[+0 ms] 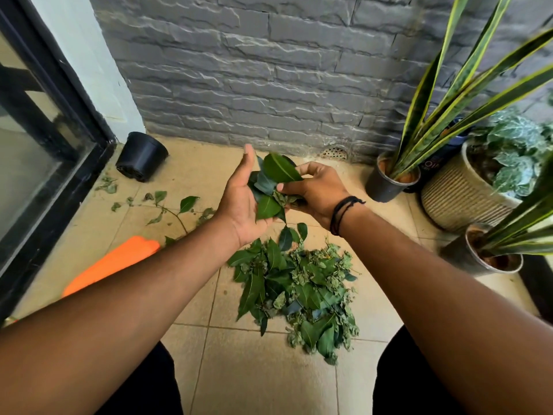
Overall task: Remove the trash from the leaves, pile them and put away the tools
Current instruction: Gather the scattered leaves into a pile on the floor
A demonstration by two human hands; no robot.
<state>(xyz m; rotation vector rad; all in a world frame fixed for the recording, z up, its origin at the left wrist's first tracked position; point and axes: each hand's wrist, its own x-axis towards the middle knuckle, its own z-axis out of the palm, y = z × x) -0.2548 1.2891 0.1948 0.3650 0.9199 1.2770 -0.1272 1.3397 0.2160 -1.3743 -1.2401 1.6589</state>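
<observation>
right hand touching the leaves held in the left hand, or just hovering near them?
Touching. The head view shows the right hand with its fingers closed on the bunch of leaves that lies in the open left hand, no gap visible.

Both hands are raised above the leaf pile (296,292) on the tiled floor (257,369). The left hand (244,202), palm open, cups a bunch of leaves (273,182); the right hand (317,194) has its grip closed on the same bunch. An orange tool (110,262) lies to the left, a twig (170,211) beyond it. A black pot (140,155) lies tipped by the wall; potted plants (466,163) stand at right.
</observation>
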